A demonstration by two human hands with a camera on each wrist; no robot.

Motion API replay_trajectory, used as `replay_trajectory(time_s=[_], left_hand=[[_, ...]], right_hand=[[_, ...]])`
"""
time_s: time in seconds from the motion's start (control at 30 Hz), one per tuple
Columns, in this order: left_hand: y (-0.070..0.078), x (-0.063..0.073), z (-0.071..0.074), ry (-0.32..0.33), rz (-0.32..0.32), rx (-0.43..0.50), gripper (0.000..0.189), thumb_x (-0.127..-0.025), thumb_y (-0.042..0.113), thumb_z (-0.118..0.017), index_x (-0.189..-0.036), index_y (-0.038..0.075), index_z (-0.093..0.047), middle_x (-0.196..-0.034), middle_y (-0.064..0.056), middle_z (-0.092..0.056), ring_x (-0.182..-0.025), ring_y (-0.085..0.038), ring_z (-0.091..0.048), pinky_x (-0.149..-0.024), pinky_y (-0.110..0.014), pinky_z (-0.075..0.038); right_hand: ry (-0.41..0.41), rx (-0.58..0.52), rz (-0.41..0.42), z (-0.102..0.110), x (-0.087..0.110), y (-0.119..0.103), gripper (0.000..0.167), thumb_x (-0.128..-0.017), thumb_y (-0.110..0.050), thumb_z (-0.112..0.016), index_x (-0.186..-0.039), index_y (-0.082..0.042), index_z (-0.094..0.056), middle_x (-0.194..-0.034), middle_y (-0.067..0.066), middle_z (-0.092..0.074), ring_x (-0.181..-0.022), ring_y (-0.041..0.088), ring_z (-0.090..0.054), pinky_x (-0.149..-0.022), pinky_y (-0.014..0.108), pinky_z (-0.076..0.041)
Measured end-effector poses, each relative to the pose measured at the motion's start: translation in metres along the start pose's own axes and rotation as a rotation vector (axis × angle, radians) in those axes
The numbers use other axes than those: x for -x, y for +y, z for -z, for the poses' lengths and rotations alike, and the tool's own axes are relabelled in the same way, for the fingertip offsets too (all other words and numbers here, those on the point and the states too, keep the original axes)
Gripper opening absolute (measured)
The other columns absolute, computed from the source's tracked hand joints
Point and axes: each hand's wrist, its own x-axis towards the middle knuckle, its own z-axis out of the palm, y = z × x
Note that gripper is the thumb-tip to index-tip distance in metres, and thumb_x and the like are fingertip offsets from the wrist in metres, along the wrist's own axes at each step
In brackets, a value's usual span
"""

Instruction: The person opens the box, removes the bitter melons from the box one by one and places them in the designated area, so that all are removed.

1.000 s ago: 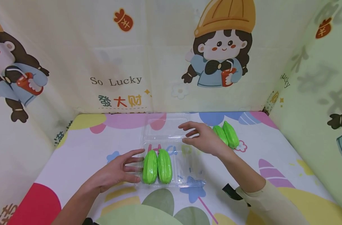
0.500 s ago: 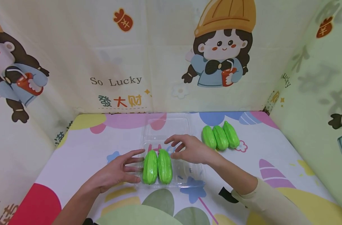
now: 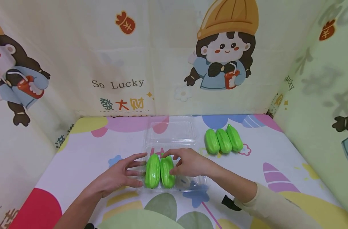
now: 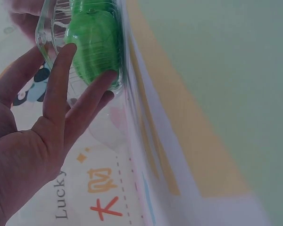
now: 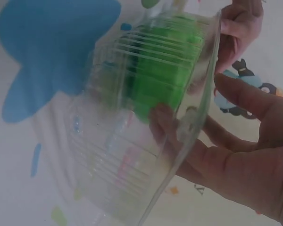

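A clear plastic clamshell box [image 3: 191,187] lies in the middle of the table, its lid [image 3: 171,128] folded back. In its left half, two glossy green, ribbed, gourd-like vegetables [image 3: 152,171] lie side by side. My left hand [image 3: 119,175] stands at the box's left side with fingers spread; the left wrist view has fingertips [image 4: 68,49] against the wall. Over the right-hand vegetable [image 3: 166,173] reaches my right hand [image 3: 188,162], fingers loosely bent, thumb at its right side. In the right wrist view a fingertip [image 5: 162,113] appears to touch it through the clear plastic.
Three more such green vegetables [image 3: 223,141] lie in a row at the back right of the table. A printed cloth [image 3: 90,165] covers the table, and patterned curtains [image 3: 168,63] enclose it at the back and sides.
My right hand has moved left and nearer, from beside the row at the back right to the right-hand vegetable in the box. The left hand has hardly moved.
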Motion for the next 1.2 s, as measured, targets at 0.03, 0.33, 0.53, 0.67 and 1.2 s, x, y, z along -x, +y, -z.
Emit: replay_trajectory(time_s=[0.03, 0.33, 0.53, 0.67, 1.2], left_hand=[[0.000, 0.000, 0.000, 0.000, -0.002, 0.000, 0.096, -0.085, 0.007, -0.085, -0.164, 0.017, -0.031, -0.162, -0.029, -0.036, -0.138, -0.048, -0.052, -0.092, -0.045, -0.061], [-0.001, 0.000, 0.000, 0.001, -0.003, -0.002, 0.096, -0.085, 0.007, -0.085, -0.164, 0.017, -0.031, -0.161, -0.029, -0.038, -0.137, -0.046, -0.054, -0.092, -0.044, -0.061], [0.000, 0.000, 0.000, -0.005, -0.005, 0.004, 0.097, -0.085, 0.007, -0.084, -0.164, 0.016, -0.030, -0.161, -0.029, -0.038, -0.136, -0.044, -0.056, -0.092, -0.044, -0.061], [0.000, 0.000, 0.000, -0.004, -0.005, 0.001, 0.096, -0.085, 0.007, -0.084, -0.164, 0.016, -0.030, -0.161, -0.029, -0.038, -0.136, -0.045, -0.055, -0.092, -0.044, -0.061], [0.001, 0.000, -0.001, -0.002, 0.003, 0.010, 0.097, -0.085, 0.007, -0.085, -0.165, 0.016, -0.030, -0.162, -0.028, -0.037, -0.137, -0.045, -0.054, -0.092, -0.044, -0.061]], right_hand=[[-0.004, 0.002, -0.005, -0.001, 0.000, 0.000, 0.051, -0.088, -0.015, -0.082, -0.135, -0.024, -0.066, -0.125, 0.013, -0.067, -0.099, 0.022, -0.074, -0.076, 0.033, -0.058], [-0.016, 0.037, -0.001, -0.010, -0.002, 0.003, 0.050, -0.089, -0.016, -0.081, -0.136, -0.024, -0.065, -0.131, 0.009, -0.067, -0.100, 0.022, -0.074, -0.077, 0.035, -0.059], [-0.017, 0.046, -0.002, -0.013, -0.003, 0.005, 0.050, -0.089, -0.016, -0.081, -0.135, -0.023, -0.065, -0.132, 0.007, -0.066, -0.098, 0.022, -0.074, -0.078, 0.035, -0.059], [-0.011, 0.057, 0.008, -0.014, -0.004, 0.006, 0.049, -0.087, -0.017, -0.082, -0.133, -0.023, -0.065, -0.130, 0.008, -0.067, -0.096, 0.022, -0.074, -0.078, 0.036, -0.058], [0.037, 0.046, -0.012, -0.014, -0.008, 0.008, 0.051, -0.080, -0.021, -0.090, -0.122, -0.026, -0.061, -0.112, 0.012, -0.068, -0.088, 0.020, -0.072, -0.070, 0.035, -0.055]])
